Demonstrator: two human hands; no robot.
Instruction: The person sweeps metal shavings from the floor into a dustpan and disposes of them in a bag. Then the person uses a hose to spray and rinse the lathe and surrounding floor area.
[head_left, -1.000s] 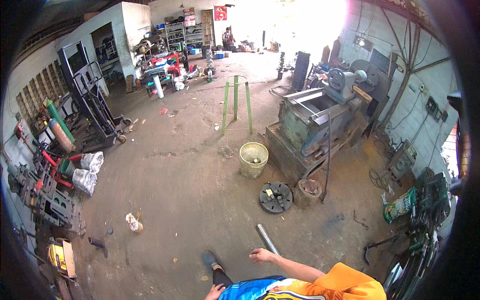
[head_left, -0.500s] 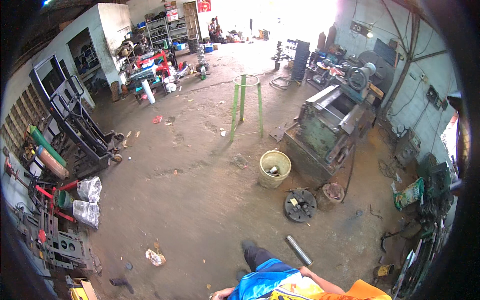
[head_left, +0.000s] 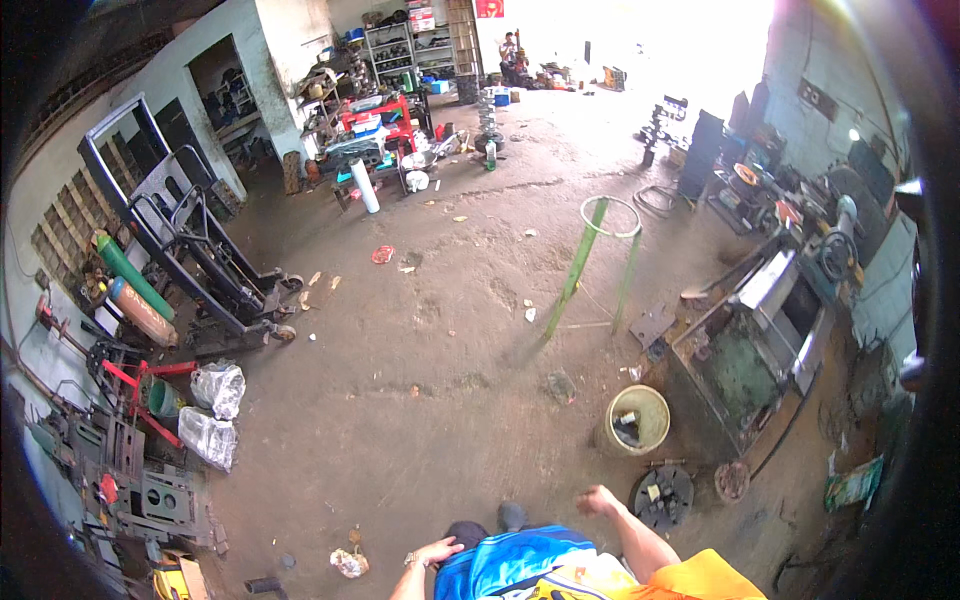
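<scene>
The right hand (head_left: 598, 500) was extended forward of the torso over the concrete floor (head_left: 330, 440), its fingers curled in loosely; no object showed in it, though the palm side could not be inspected. The left hand (head_left: 438, 551) was at the left edge of the blue patterned shirt (head_left: 527, 552), fingers partly bent. Contact with the cloth could not be confirmed, nor could it be told whether anything was enclosed.

The item nearest the right hand was a dark, round, slotted metal plate (head_left: 680, 497), lying on the floor to the right of that hand, near in the view and apparently apart from it. Being circular, the plate presented no long axis. A small pale block (head_left: 653, 493) sat on its upper face. The left hand was well apart from the plate, with the torso and right forearm between, so the right was plainly the nearer.

A pale yellowish round bucket (head_left: 654, 405) with loose pieces inside stood beyond the plate, ahead and slightly right of the right hand. A squat, brownish round block (head_left: 732, 481) stood just beside the plate on its right. Near the left hand, to its left, lay a crumpled whitish bundle (head_left: 349, 563).
</scene>
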